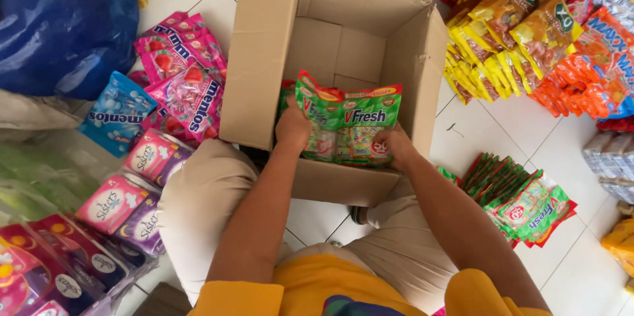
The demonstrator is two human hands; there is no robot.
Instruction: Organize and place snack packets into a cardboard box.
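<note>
Person squats over an open cardboard box (264,58) at frame centre, knees either side of it, yellow shirt at bottom edge. Both hands are inside the box mouth. Left hand (292,128) is closed on the left edge of a stack of green candy packets (353,121), fingers wrapped round it. Right hand (394,145) grips the stack's lower right corner, thumb on the front. Packets are held upright-ish, front facing the camera, just above the box's near wall, w/ more green packets behind them in the box; how many can't be told. Box flaps stand open, bare cardboard floor visible at the back.

Around it, on a white tiled floor (568,270):
- Lower right: a fanned pile of the same green packets (528,204), just beside the person's right forearm, apart from the box.
- Upper right: rows of yellow-and-brown snack bags (508,32), then orange-and-blue bags (594,65) at the right edge, red ones above them.
- Left of box: pink candy bags (191,85) touching the box's left flap area, a light-blue candy bag (115,114) further left.
- Lower left: pink and purple wrapped packs (125,204) stacked by the person's left knee, some in clear plastic.
- Upper left corner: a big dark-blue plastic bag (59,19).
</note>
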